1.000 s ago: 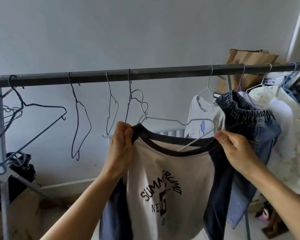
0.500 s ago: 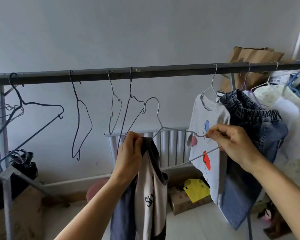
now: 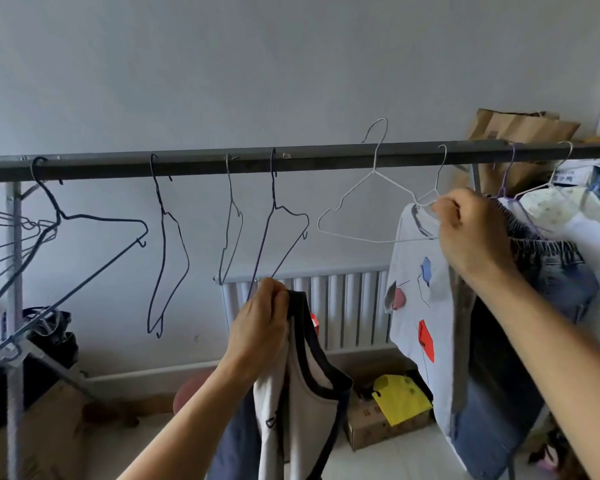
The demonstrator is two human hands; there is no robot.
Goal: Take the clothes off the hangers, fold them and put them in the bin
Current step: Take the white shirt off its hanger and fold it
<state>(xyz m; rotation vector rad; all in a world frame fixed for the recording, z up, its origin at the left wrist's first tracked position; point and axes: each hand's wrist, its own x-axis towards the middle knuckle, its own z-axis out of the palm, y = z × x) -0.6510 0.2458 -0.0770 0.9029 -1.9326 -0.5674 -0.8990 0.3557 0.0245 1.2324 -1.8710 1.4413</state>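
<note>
One shirt [image 3: 312, 386] is now off its hanger [image 3: 374, 173], so folding comes next. Left hand [image 3: 260, 327] has a grip on the shirt; right hand [image 3: 468, 233] pinches the hanger.

The left hand [image 3: 261, 327] hangs well below the rail [image 3: 187, 164], forearm angled up, fingers pinching a shirt [image 3: 312, 382]. The right hand [image 3: 471, 233] sits just under the rail, gripping a wire hanger [image 3: 361, 188].
</note>
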